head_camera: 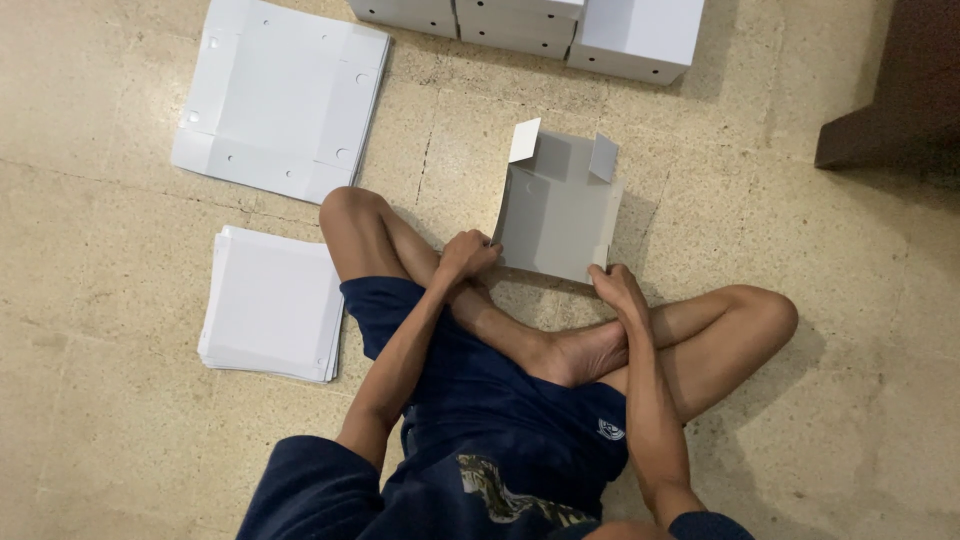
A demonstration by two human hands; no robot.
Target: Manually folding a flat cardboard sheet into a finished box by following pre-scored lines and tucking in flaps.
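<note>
I sit cross-legged on a tiled floor. In front of my legs lies a white cardboard box blank (pixel 556 210), partly folded, with its side walls bent up and two small flaps raised at its far edge. My left hand (pixel 466 252) grips the near left corner of the blank. My right hand (pixel 615 285) holds the near right corner. The blank's near edge rests against my shins.
A stack of flat white blanks (pixel 272 303) lies by my left knee. Larger flat blanks with holes (pixel 280 95) lie beyond it at the upper left. Several finished white boxes (pixel 560 28) stand at the top. A dark piece of furniture (pixel 895 95) fills the upper right.
</note>
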